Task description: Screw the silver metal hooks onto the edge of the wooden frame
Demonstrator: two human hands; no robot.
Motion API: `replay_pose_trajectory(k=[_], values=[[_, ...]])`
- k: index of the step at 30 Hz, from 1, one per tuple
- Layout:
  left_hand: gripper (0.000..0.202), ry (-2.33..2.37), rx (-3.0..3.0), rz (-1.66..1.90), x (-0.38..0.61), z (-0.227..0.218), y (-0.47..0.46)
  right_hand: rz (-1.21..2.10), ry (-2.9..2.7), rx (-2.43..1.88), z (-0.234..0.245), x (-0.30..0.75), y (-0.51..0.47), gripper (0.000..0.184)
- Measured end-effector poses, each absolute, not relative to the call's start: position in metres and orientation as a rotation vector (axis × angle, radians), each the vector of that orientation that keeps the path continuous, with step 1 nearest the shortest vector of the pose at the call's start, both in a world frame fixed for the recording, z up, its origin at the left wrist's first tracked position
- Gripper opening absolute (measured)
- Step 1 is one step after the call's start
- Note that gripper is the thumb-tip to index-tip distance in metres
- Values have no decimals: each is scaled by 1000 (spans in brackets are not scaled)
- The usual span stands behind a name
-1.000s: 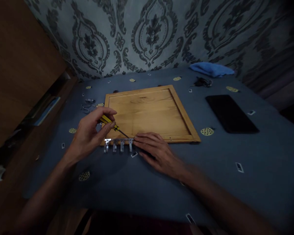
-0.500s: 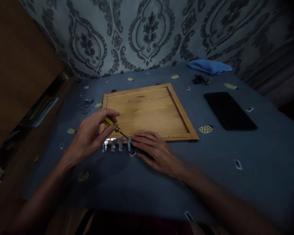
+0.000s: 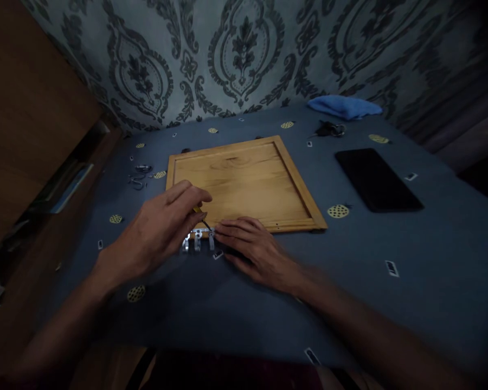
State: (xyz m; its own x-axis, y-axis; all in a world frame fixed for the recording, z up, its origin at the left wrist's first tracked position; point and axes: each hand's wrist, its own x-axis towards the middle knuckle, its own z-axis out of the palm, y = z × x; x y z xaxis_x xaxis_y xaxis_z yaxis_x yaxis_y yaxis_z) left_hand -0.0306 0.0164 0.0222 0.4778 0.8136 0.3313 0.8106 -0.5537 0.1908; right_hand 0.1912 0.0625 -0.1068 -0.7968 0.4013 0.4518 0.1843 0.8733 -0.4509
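A framed wooden board (image 3: 244, 181) lies on the table. Along its near edge sits a metal rail with hooks (image 3: 198, 240), several of them hanging over the edge. My left hand (image 3: 158, 225) is closed around a screwdriver (image 3: 204, 221); most of the yellow handle is hidden by the fingers. The shaft slants down to the rail's right end. My right hand (image 3: 254, 246) lies flat with fingers together, its fingertips at that same end of the rail and on the board's frame. Whether it pinches the rail is not visible.
Loose metal hooks (image 3: 138, 179) lie left of the board. At the right are a black tablet-like slab (image 3: 378, 179), a bunch of keys (image 3: 329, 129) and a blue cloth (image 3: 345, 106). A patterned wall rises behind the table (image 3: 350, 303); a wooden cabinet (image 3: 32, 108) stands left.
My left hand has shifted right and turned over the screwdriver, covering more of its handle and the rail's left end. My right hand stays in place. The view has shifted slightly.
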Motion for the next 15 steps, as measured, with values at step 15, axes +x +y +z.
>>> replay_pose_trajectory(k=[15], values=[[12, 1604, 2691, 600, -25, 24, 15, 546, -2503, -429, -108, 191, 64, 36]])
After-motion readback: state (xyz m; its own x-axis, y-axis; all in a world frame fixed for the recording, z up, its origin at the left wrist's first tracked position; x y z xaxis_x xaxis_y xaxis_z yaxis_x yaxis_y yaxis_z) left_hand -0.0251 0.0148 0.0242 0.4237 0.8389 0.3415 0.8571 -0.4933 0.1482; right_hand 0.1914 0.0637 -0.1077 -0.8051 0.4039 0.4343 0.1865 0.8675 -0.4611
